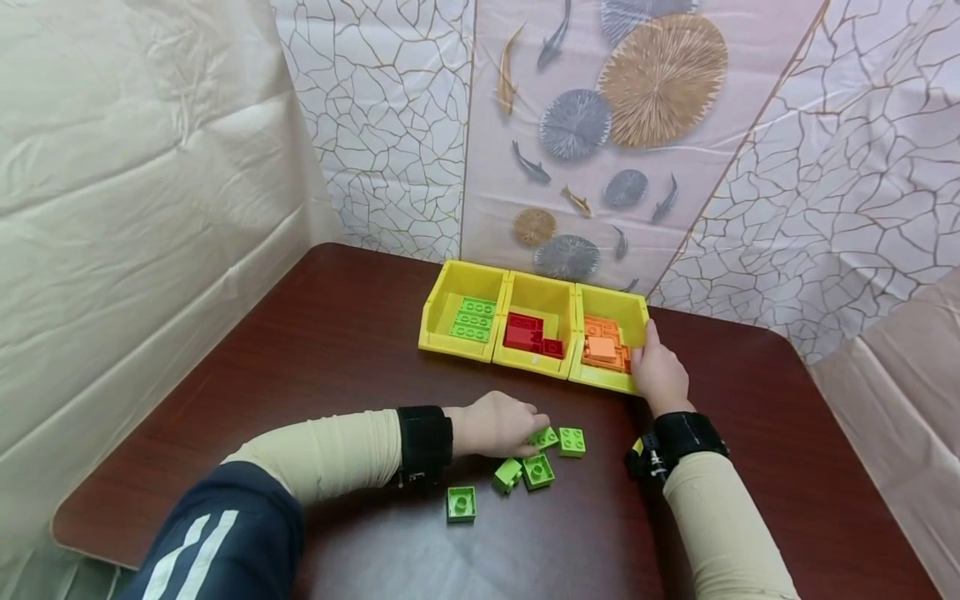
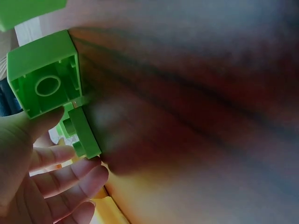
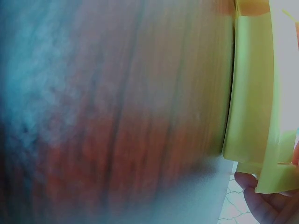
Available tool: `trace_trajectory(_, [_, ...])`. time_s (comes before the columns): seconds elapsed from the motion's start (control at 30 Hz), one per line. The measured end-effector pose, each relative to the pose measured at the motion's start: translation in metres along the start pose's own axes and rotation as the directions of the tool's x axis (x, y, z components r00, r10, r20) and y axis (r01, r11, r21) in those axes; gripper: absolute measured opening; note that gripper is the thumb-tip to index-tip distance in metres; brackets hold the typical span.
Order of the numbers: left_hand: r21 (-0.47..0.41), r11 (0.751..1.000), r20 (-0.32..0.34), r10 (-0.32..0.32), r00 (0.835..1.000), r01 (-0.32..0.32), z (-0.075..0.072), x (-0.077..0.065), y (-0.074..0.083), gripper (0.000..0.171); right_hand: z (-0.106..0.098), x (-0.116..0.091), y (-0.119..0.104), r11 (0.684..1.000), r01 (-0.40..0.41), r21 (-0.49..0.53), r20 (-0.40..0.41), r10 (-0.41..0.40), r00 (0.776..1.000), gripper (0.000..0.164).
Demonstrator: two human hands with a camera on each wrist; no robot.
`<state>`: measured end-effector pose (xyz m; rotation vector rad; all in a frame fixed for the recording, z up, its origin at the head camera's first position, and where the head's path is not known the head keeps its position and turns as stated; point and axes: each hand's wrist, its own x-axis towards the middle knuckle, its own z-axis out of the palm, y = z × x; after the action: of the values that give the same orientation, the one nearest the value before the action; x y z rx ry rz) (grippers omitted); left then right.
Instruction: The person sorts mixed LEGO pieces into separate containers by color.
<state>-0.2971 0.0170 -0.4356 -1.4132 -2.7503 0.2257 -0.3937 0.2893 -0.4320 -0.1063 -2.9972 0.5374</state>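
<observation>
My left hand (image 1: 498, 425) reaches over a small group of green toy bricks on the table. Its thumb and fingers are on either side of a studded green brick (image 1: 545, 437), also in the left wrist view (image 2: 83, 133). Close by lie a green brick with studs up (image 1: 572, 442), a tilted one (image 1: 507, 475) and two hollow-side-up ones, one near (image 1: 537, 472) and one farther left (image 1: 461, 504). At the right end of the yellow bins (image 1: 609, 382), my right hand (image 1: 662, 371) grips the side wall; its fingers show at the bin's edge in the right wrist view.
Three joined yellow bins stand at the back of the dark brown table (image 1: 360, 333). Green bricks (image 1: 473, 319) lie in the left bin, red bricks (image 1: 523, 332) in the middle, orange bricks (image 1: 602, 346) in the right. A patterned curtain (image 1: 390, 125) hangs behind the table.
</observation>
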Motion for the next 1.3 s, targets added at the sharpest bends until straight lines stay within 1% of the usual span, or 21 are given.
trace_trajectory(0.13, [0.004, 1.000, 0.006, -0.013, 1.000, 0.013, -0.002, -0.002, -0.003, 0.031, 0.000, -0.002, 0.000, 1.000, -0.006, -0.003, 0.000, 0.006, 1.000, 0.061])
trace_trajectory(0.23, [-0.010, 1.000, -0.030, -0.008, 1.000, 0.008, -0.004, -0.009, -0.013, 0.029, 0.000, -0.003, 0.000, 1.000, -0.008, -0.006, 0.001, 0.008, 1.000, 0.061])
trace_trajectory(0.3, [-0.014, 1.000, -0.074, -0.005, 0.997, 0.004, -0.004, -0.015, -0.023, 0.027, 0.000, -0.004, 0.000, 1.000, -0.009, -0.007, 0.000, 0.009, 1.000, 0.061])
trace_trajectory(0.43, [-0.017, 1.000, -0.176, -0.016, 0.984, 0.013, -0.008, -0.028, -0.049, 0.025, 0.000, -0.003, 0.001, 1.000, -0.014, -0.005, -0.006, 0.014, 1.000, 0.061])
trace_trajectory(0.5, [-0.027, 0.999, -0.211, -0.035, 0.977, 0.030, -0.012, -0.034, -0.062, 0.025, -0.001, -0.003, 0.001, 1.000, -0.017, -0.005, -0.010, 0.017, 1.000, 0.061])
trace_trajectory(0.6, [-0.045, 0.996, -0.236, -0.089, 0.968, 0.081, -0.019, -0.041, -0.079, 0.026, -0.003, -0.003, 0.002, 1.000, -0.017, -0.008, -0.014, 0.017, 1.000, 0.061])
trace_trajectory(0.7, [-0.068, 0.985, -0.240, -0.170, 0.956, 0.158, -0.024, -0.043, -0.096, 0.028, -0.004, -0.003, 0.003, 1.000, -0.013, -0.008, -0.012, 0.013, 1.000, 0.061])
trace_trajectory(0.8, [-0.081, 0.968, -0.230, -0.249, 0.941, 0.237, -0.027, -0.039, -0.111, 0.033, -0.003, -0.004, 0.004, 1.000, -0.010, -0.010, -0.010, 0.010, 1.000, 0.060])
trace_trajectory(0.87, [-0.085, 0.956, -0.210, -0.292, 0.933, 0.280, -0.027, -0.037, -0.120, 0.034, -0.002, -0.004, 0.004, 1.000, -0.006, -0.011, -0.009, 0.006, 1.000, 0.060])
trace_trajectory(0.93, [-0.083, 0.945, -0.175, -0.327, 0.928, 0.318, -0.026, -0.034, -0.128, 0.034, 0.000, -0.005, 0.004, 1.000, -0.004, -0.010, 0.000, 0.004, 1.000, 0.061])
trace_trajectory(1.03, [-0.079, 0.934, -0.120, -0.356, 0.927, 0.348, -0.023, -0.031, -0.135, 0.032, 0.003, -0.005, 0.004, 1.000, 0.001, -0.010, 0.005, -0.001, 1.000, 0.061])
trace_trajectory(1.1, [-0.077, 0.932, -0.095, -0.362, 0.927, 0.355, -0.021, -0.028, -0.139, 0.029, 0.003, -0.004, 0.003, 1.000, 0.005, -0.009, 0.000, -0.005, 1.000, 0.061])
trace_trajectory(1.2, [-0.083, 0.931, -0.092, -0.363, 0.927, 0.356, -0.020, -0.024, -0.143, 0.025, 0.002, -0.003, 0.001, 1.000, 0.013, -0.008, -0.017, -0.013, 1.000, 0.061])
trace_trajectory(1.3, [-0.103, 0.933, -0.108, -0.355, 0.928, 0.345, -0.021, -0.019, -0.145, 0.023, -0.001, -0.003, 0.000, 1.000, 0.018, -0.002, -0.021, -0.018, 1.000, 0.061])
